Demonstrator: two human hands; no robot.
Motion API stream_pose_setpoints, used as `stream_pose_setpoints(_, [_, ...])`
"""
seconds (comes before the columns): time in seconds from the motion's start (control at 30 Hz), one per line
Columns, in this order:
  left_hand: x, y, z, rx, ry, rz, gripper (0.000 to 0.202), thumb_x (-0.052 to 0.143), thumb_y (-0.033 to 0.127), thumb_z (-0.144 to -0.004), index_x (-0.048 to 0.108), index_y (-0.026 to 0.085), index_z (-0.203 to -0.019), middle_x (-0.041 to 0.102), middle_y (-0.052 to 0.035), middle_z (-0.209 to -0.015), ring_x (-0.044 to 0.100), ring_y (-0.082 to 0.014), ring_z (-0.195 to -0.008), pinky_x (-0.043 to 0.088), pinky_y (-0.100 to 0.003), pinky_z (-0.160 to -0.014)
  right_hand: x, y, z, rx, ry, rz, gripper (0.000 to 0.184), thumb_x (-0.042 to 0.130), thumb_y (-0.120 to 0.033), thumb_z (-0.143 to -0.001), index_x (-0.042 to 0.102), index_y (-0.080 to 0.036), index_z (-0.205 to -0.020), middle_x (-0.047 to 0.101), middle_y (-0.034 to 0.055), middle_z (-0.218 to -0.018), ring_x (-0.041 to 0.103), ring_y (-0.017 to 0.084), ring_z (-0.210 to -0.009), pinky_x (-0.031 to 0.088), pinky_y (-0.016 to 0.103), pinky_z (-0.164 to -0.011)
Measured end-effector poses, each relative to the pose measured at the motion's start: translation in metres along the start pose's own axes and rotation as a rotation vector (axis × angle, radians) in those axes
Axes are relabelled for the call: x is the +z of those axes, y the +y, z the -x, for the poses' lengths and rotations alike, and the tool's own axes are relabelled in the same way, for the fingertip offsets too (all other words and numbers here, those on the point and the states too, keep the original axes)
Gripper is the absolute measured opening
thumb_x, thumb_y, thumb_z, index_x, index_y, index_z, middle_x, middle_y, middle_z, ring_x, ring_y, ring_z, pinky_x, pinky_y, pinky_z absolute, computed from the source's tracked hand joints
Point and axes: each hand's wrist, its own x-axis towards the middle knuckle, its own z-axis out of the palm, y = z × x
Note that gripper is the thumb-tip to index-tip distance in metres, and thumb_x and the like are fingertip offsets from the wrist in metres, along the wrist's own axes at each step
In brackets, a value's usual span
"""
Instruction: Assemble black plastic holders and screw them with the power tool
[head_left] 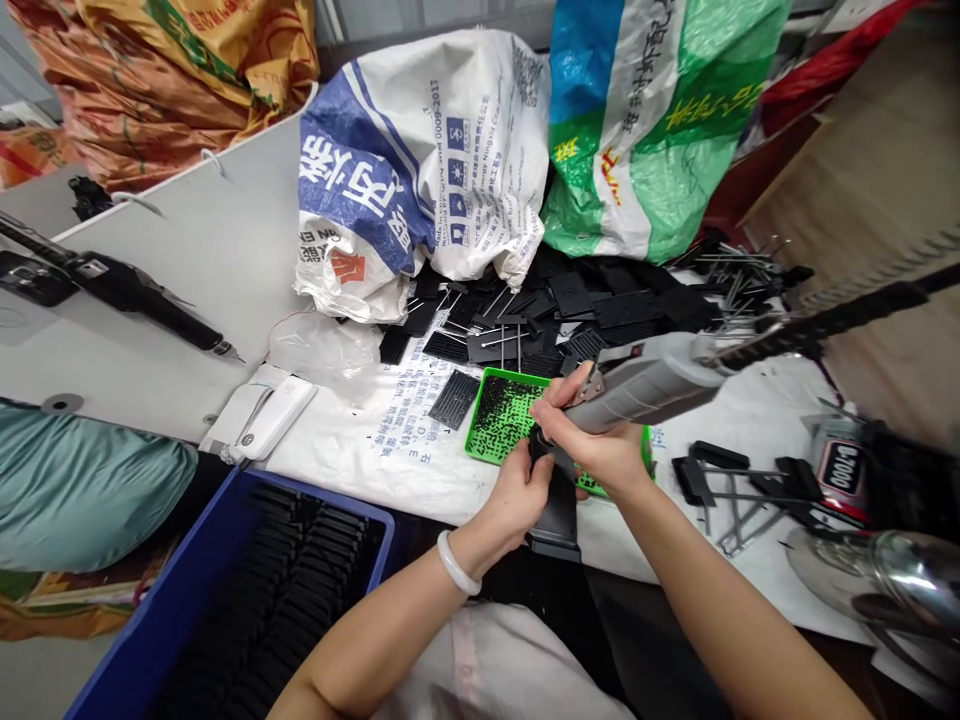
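Near the front of the table, my left hand [516,492] is closed on a flat black plastic part [556,510] and wears a white bangle at the wrist. My right hand [589,445] grips a grey electric screwdriver [649,378], its body slanting up to the right toward a coiled cord. Its tip meets the black part between my hands, but my fingers hide the exact contact. Behind and partly under my hands lies a green tray [484,440] with many small black screws [506,405]. Just left of the tray rests a ribbed black plate [454,399].
A heap of black plates [570,295] and metal rods lies at the back, below printed sacks [465,150]. At left stands a blue crate [386,530] of stacked black parts. A black screwdriver [150,300] hangs at left; a metal kettle [892,575] sits right.
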Motion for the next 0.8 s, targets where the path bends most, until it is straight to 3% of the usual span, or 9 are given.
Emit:
stream_pose_setpoints(0.17, [-0.001,0.004,0.005,-0.213,-0.091,0.113,0.030,0.060,0.038,-0.085,0.052,0.020,-0.108,0.073,-0.0115,-0.096,0.072,-0.0292,-0.086,0.055,-0.041,-0.076,-0.015,-0.004,-0.011,0.009,-0.091,-0.068,0.024,0.077,-0.028,-0.068,0.054,-0.023,-0.074,0.057,-0.0046,-0.064,0.054,0.013,-0.051,0.052,0.031,-0.052])
stream_pose_setpoints(0.2, [-0.003,0.007,0.006,-0.260,-0.096,0.142,0.031,0.061,0.039,-0.084,0.051,0.020,-0.108,0.073,-0.0116,-0.094,0.072,-0.0279,-0.079,0.055,-0.039,-0.070,-0.020,-0.002,-0.016,-0.002,-0.038,-0.109,0.024,0.077,-0.026,-0.067,0.055,-0.023,-0.075,0.057,-0.0050,-0.064,0.053,0.012,-0.048,0.053,0.031,-0.052])
stream_pose_setpoints(0.27, [-0.008,0.016,0.008,-0.314,-0.070,0.220,0.034,0.062,0.041,-0.084,0.052,0.018,-0.108,0.073,-0.0133,-0.094,0.072,-0.0254,-0.071,0.055,-0.036,-0.065,-0.031,0.006,-0.026,-0.032,0.194,-0.153,0.025,0.078,-0.023,-0.065,0.056,-0.022,-0.076,0.056,-0.0060,-0.061,0.052,0.012,-0.044,0.053,0.031,-0.050])
stream_pose_setpoints(0.33, [-0.014,0.025,0.006,-0.339,-0.051,0.338,0.040,0.058,0.047,-0.086,0.057,0.014,-0.108,0.072,-0.0176,-0.100,0.071,-0.0244,-0.073,0.055,-0.035,-0.065,-0.040,0.020,-0.036,-0.042,0.443,-0.095,0.024,0.079,-0.022,-0.064,0.057,-0.021,-0.074,0.055,-0.0061,-0.058,0.052,0.012,-0.043,0.051,0.029,-0.047])
stream_pose_setpoints(0.4, [-0.020,0.034,-0.001,-0.368,-0.063,0.459,0.051,0.050,0.053,-0.089,0.062,0.009,-0.109,0.070,-0.0215,-0.110,0.071,-0.0248,-0.081,0.056,-0.035,-0.071,-0.047,0.038,-0.041,-0.016,0.563,0.018,0.022,0.078,-0.022,-0.062,0.058,-0.019,-0.071,0.055,-0.0051,-0.056,0.053,0.013,-0.044,0.048,0.027,-0.043])
stream_pose_setpoints(0.57, [-0.023,0.044,-0.025,-0.354,-0.056,0.607,0.056,0.047,0.054,-0.091,0.063,0.009,-0.118,0.065,-0.0188,-0.124,0.068,-0.0253,-0.098,0.055,-0.036,-0.082,-0.051,0.068,-0.041,0.021,0.597,0.098,0.018,0.076,-0.021,-0.062,0.062,-0.016,-0.072,0.057,-0.0034,-0.057,0.056,0.014,-0.047,0.047,0.026,-0.045])
stream_pose_setpoints(0.8, [-0.018,0.032,-0.048,-0.314,-0.052,0.658,0.052,0.051,0.054,-0.089,0.066,0.008,-0.110,0.068,-0.0183,-0.119,0.068,-0.0255,-0.098,0.057,-0.038,-0.083,-0.051,0.074,-0.041,0.006,0.626,0.124,0.017,0.076,-0.022,-0.062,0.061,-0.018,-0.067,0.056,-0.0022,-0.060,0.056,0.015,-0.049,0.049,0.030,-0.048])
